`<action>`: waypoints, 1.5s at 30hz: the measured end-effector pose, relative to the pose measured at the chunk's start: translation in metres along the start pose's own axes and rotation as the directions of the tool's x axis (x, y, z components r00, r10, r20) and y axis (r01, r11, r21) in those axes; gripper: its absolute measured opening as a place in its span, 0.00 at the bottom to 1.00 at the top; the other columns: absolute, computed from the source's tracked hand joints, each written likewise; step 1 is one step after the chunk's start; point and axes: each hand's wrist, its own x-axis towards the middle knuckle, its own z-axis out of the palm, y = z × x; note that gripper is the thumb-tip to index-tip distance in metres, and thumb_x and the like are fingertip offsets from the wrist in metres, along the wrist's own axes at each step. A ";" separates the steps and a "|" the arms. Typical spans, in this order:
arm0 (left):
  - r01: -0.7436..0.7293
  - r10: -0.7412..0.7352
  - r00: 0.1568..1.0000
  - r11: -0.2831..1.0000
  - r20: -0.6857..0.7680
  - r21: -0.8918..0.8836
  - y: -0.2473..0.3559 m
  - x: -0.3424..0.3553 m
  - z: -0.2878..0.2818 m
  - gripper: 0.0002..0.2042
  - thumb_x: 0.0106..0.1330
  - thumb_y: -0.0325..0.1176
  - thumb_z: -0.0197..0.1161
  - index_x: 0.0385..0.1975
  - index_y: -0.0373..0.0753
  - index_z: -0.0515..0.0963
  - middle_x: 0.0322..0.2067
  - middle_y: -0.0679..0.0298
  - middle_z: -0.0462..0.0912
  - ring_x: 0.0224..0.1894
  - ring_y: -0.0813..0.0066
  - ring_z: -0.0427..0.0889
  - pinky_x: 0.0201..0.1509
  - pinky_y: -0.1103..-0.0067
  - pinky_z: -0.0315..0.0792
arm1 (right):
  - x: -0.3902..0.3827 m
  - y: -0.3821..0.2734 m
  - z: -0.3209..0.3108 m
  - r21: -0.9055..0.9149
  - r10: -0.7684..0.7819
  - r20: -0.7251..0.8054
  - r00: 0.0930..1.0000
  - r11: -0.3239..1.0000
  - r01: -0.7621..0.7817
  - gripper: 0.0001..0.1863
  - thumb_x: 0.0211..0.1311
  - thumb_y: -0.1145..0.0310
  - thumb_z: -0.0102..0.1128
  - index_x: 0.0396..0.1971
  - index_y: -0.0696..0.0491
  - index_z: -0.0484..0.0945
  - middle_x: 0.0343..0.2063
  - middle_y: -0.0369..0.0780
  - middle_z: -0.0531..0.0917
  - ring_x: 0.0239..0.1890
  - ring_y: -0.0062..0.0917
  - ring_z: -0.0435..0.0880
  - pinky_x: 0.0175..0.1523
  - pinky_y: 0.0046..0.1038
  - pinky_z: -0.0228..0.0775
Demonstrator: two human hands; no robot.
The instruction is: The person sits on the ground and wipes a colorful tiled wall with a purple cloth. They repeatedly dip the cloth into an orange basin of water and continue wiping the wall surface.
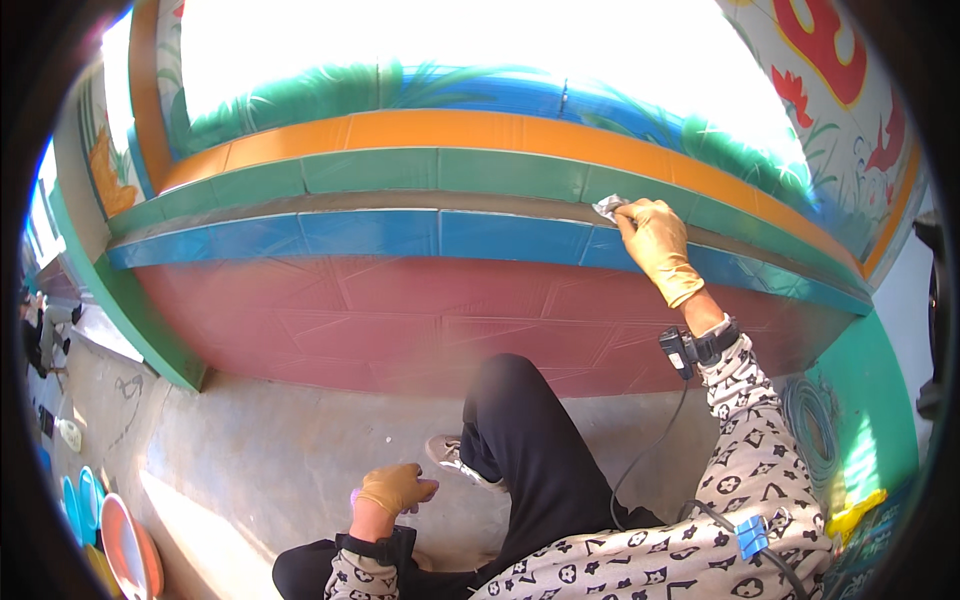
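Observation:
My right hand (655,245), in a yellowish rubber glove, reaches forward to the tiled ledge. Its fingers pinch a crumpled white wad (608,207), paper or cloth, against the grey strip (400,203) between the green tiles (510,174) and the blue tiles (370,232). Lower down, near my bent knee, hangs my left hand (395,489), gloved the same way. Its fingers are curled in, and no object shows in them. It touches no part of the ledge.
Below the ledge runs a dark red tiled wall (420,310); orange tiles (430,130) line its top. Orange and blue basins (122,540) stand on the concrete floor (260,450) at lower left. A coiled grey hose (808,425) lies at right. Another person (48,325) is at far left.

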 end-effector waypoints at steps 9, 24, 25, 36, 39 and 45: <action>-0.042 0.043 0.998 0.999 -0.045 0.024 0.002 -0.002 0.002 0.20 0.62 0.52 0.57 0.35 0.40 0.81 0.25 0.66 0.86 0.26 0.74 0.85 0.35 0.76 0.76 | 0.054 -0.144 0.046 0.153 -0.286 -0.011 0.958 0.947 0.284 0.08 0.60 0.64 0.60 0.32 0.51 0.86 0.32 0.40 0.84 0.38 0.38 0.82 0.43 0.38 0.75; -0.118 0.169 0.936 0.977 -0.309 0.177 0.007 -0.014 0.015 0.21 0.64 0.52 0.53 0.38 0.40 0.82 0.27 0.58 0.86 0.36 0.57 0.86 0.43 0.64 0.77 | 0.125 -0.327 0.085 0.378 -0.518 -0.001 0.856 0.792 0.480 0.10 0.57 0.70 0.53 0.32 0.51 0.84 0.32 0.49 0.84 0.37 0.46 0.83 0.41 0.42 0.74; -0.148 0.194 0.930 0.975 -0.314 0.164 0.005 -0.015 0.014 0.21 0.64 0.52 0.53 0.38 0.40 0.82 0.29 0.56 0.86 0.37 0.56 0.86 0.44 0.64 0.77 | 0.129 -0.338 0.087 0.396 -0.524 0.036 0.851 0.789 0.470 0.10 0.57 0.69 0.52 0.33 0.50 0.83 0.32 0.49 0.84 0.37 0.46 0.83 0.41 0.43 0.74; -0.114 0.114 0.913 0.993 -0.391 0.023 -0.004 -0.041 0.026 0.19 0.62 0.48 0.57 0.42 0.42 0.83 0.36 0.52 0.86 0.42 0.51 0.85 0.45 0.61 0.77 | 0.173 -0.456 0.091 0.519 -0.515 0.189 0.836 0.775 0.360 0.08 0.60 0.66 0.57 0.36 0.52 0.82 0.34 0.48 0.85 0.41 0.45 0.83 0.46 0.42 0.73; -0.095 0.108 0.930 0.994 -0.352 0.054 -0.012 -0.045 0.025 0.19 0.62 0.49 0.57 0.43 0.42 0.82 0.37 0.52 0.86 0.43 0.51 0.84 0.45 0.60 0.77 | 0.185 -0.489 0.102 0.604 -0.502 0.289 0.815 0.756 0.252 0.08 0.60 0.67 0.57 0.34 0.52 0.83 0.34 0.48 0.85 0.41 0.45 0.83 0.46 0.40 0.74; -0.088 0.091 0.934 0.996 -0.345 0.026 -0.024 -0.046 0.029 0.18 0.62 0.49 0.59 0.41 0.41 0.82 0.34 0.53 0.86 0.40 0.51 0.85 0.43 0.61 0.77 | 0.211 -0.555 0.148 0.557 -0.560 0.144 0.816 0.727 0.401 0.10 0.58 0.67 0.59 0.36 0.54 0.85 0.36 0.48 0.86 0.37 0.39 0.85 0.43 0.36 0.74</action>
